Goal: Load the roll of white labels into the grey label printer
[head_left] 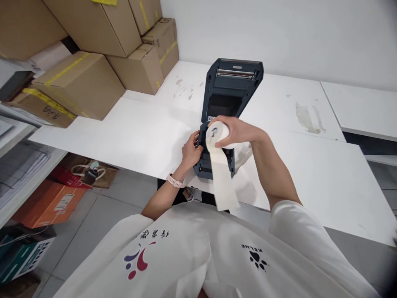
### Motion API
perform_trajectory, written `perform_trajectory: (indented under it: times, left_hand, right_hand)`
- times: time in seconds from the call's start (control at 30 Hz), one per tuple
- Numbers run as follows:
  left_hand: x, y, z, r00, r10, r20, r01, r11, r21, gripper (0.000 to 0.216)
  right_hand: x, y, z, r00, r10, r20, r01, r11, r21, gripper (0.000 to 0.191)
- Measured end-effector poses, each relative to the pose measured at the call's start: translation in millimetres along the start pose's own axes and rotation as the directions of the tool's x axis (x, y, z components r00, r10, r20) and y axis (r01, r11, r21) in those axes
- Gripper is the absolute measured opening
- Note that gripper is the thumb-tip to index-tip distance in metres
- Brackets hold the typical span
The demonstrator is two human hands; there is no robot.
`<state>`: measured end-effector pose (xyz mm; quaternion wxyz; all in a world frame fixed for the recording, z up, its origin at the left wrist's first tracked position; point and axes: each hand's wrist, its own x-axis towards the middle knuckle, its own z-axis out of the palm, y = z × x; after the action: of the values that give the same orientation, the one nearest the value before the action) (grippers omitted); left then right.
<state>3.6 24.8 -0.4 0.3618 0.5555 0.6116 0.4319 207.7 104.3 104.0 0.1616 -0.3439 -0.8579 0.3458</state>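
A dark label printer (204,99) stands on the white table with its lid raised and tilted back. My right hand (240,129) grips a white roll of label paper (221,134) from the right side, just over the printer's opened base. From the roll a loose strip of paper (223,182) hangs down past the table's front edge. My left hand (191,150) is closed on the left side wall of the printer's base, thumb on the inside. The roll and my right hand hide part of the base's interior.
Cardboard boxes (83,85) are stacked at the table's back left, against the white wall (279,37). A beige cord (244,159) lies right of the printer. Bags and an orange box (51,203) stand on the floor at left. The table's front edge runs close to my body.
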Motion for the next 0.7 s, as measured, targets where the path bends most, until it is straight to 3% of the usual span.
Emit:
perform_trajectory:
  times: [0.1,0.3,0.5,0.7]
  left_hand:
    - [-1.3,1.3,-0.6,1.000,0.005,0.002,-0.005,1.000,-0.018,0.066]
    - [-2.9,-0.4,-1.4,1.000,0.002,0.010,-0.001,1.000,-0.008,0.071]
    - [-3.1,3.6,-2.2,1.000,-0.013,0.014,0.014,1.000,-0.014,0.070]
    - [-5.5,8.0,-3.0,1.000,-0.028,0.008,0.029,0.999,-0.043,0.070]
  right_hand:
    - [13.5,-13.3,15.2,0.986,0.076,0.146,-0.041,0.973,-0.228,0.067]
    - [14.8,-22.0,22.6,0.954,0.210,0.213,-0.113,0.913,-0.392,0.063]
    - [21.5,-30.4,20.5,0.921,0.286,0.266,-0.149,0.887,-0.436,0.065]
    - [21.0,-7.9,30.0,0.890,0.326,0.319,-0.153,0.872,-0.466,0.076]
